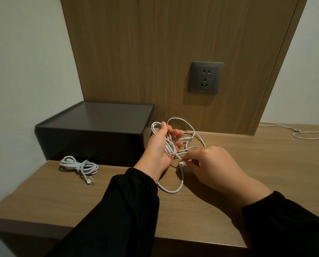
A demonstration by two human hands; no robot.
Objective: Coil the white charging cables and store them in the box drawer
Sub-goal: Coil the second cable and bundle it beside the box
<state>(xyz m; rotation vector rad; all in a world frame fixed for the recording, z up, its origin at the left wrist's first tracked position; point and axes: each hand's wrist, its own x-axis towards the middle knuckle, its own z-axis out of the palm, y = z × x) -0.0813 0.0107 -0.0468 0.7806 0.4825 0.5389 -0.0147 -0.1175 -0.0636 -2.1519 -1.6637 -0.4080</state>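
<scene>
Cropped sleeves; left hand and right hand on cable; box front dim.

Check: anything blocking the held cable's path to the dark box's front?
A coiled white cable lies on the wooden shelf before the dark rectangular box, left of the left hand gripping the loose white cable.

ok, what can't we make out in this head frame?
Head view:
- Box: its front is in shadow, so the drawer could be open or shut.
- Right hand: its back hides the fingertips, so the pinch on the held cable is only partly seen.
- Left hand: strands overlap, so the loop count is unclear.
- Far cable: runs off the right edge.
- Coiled cable: the plug is too small to tell its type.
</scene>
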